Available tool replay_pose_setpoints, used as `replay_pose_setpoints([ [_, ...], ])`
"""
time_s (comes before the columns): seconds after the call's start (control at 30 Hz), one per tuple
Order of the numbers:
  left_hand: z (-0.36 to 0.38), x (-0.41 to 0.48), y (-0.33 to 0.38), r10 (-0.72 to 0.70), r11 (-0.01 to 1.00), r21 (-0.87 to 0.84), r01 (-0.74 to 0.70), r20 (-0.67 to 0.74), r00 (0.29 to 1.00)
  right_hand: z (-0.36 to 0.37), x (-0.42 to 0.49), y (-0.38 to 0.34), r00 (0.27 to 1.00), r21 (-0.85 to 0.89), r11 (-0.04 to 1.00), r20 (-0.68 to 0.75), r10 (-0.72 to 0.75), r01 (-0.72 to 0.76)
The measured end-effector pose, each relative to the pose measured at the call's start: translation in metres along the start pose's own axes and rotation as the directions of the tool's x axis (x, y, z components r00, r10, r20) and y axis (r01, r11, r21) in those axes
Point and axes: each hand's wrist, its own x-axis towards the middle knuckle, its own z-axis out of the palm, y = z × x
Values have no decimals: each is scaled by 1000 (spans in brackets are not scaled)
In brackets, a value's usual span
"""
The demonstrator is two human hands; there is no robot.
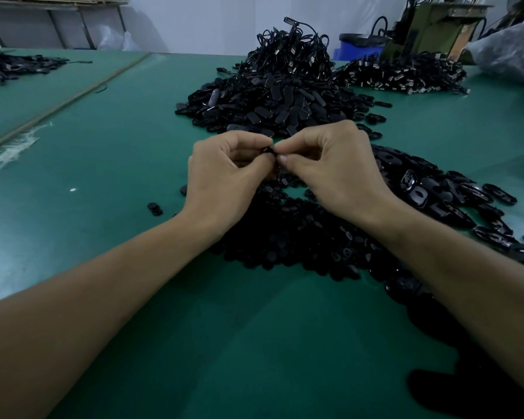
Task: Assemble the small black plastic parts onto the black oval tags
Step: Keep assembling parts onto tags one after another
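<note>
My left hand and my right hand meet fingertip to fingertip above the green table. Between them sits a small black piece, pinched by the left thumb and forefinger, with the right fingertips pressed against it. Most of it is hidden by the fingers, so I cannot tell whether it is a tag, a small part, or both joined. Under my hands lies a spread of small black plastic parts. Behind them rises a heap of black oval tags.
Glossy oval pieces trail off to the right. Piles of black corded pieces stand at the back and back right. Another dark pile lies far left. A blue bin and a clear bag sit beyond the table.
</note>
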Motion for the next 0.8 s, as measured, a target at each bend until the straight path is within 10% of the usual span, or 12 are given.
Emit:
replay_pose_setpoints([
  [0.8,-5,4,-1,-122,972,-194,131,56,991,-7,6,15,977,124,977,145,156,-174],
])
